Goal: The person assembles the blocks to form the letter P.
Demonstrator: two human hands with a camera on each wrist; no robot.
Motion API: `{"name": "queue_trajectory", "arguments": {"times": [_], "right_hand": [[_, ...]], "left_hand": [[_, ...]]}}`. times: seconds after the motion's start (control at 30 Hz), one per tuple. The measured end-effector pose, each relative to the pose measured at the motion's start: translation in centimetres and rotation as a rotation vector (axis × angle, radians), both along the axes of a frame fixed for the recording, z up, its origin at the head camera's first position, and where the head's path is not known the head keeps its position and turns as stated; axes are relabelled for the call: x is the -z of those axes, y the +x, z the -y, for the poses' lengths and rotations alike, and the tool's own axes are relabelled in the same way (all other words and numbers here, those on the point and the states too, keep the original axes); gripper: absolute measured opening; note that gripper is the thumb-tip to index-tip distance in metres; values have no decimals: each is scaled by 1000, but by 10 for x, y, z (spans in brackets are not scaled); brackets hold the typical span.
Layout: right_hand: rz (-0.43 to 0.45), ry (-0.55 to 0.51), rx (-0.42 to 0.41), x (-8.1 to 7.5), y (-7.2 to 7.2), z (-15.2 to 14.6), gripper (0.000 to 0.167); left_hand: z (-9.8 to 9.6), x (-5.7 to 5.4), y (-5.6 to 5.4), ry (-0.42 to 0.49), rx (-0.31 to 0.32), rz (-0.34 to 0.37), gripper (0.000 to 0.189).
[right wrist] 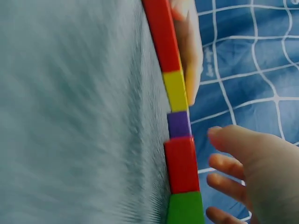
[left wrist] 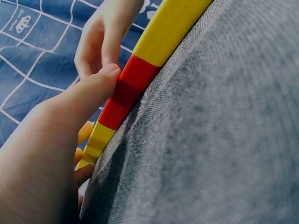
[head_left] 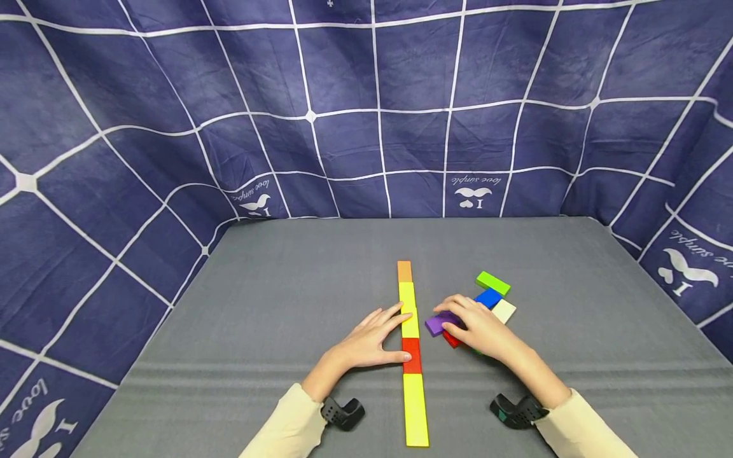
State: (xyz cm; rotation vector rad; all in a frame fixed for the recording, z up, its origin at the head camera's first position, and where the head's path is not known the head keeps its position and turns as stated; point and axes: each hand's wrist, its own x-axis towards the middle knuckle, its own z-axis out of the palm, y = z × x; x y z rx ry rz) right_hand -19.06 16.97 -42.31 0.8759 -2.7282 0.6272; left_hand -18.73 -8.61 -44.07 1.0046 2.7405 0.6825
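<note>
A straight row of flat blocks runs away from me in the head view: a yellow block (head_left: 415,410) nearest, a red block (head_left: 413,367), more yellow (head_left: 407,292), then an orange block (head_left: 404,271) at the far end. My left hand (head_left: 366,340) lies spread along its left side, thumb on the red block and fingertips on the yellow beyond. Over a loose cluster to the right hovers my right hand (head_left: 483,327), fingers loosely bent above a purple block (head_left: 436,325). Beneath that hand show a red block (head_left: 450,338) and a green block (right wrist: 186,207), partly hidden.
Beyond the right hand lie a blue block (head_left: 488,297), a cream block (head_left: 504,310) and a lime green block (head_left: 492,283). They rest on a grey cloth-covered table (head_left: 258,286). A navy curtain (head_left: 343,146) with white lines hangs behind and at both sides.
</note>
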Motion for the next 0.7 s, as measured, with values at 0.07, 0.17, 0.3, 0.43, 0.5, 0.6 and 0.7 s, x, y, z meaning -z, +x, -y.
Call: {"name": "queue_trajectory", "arguments": {"times": [0.07, 0.17, 0.3, 0.43, 0.5, 0.6, 0.7], "right_hand": [[-35, 11, -40, 4, 5, -1, 21], [-56, 33, -38, 8, 7, -1, 21], [-51, 51, 60, 9, 2, 1, 24], [-23, 62, 148, 7, -11, 5, 29], [-9, 61, 175, 7, -20, 7, 30], [8, 53, 204, 7, -33, 10, 32], [19, 36, 218, 8, -47, 12, 33]], "left_hand": [[0, 0, 1, 3, -3, 3, 72], [1, 0, 1, 6, -7, 6, 72], [0, 1, 1, 8, 0, -1, 72], [0, 2, 1, 2, 6, -5, 73], [0, 2, 1, 1, 1, -4, 72], [0, 1, 0, 4, -2, -7, 72], [0, 1, 0, 5, 0, -7, 72]]}}
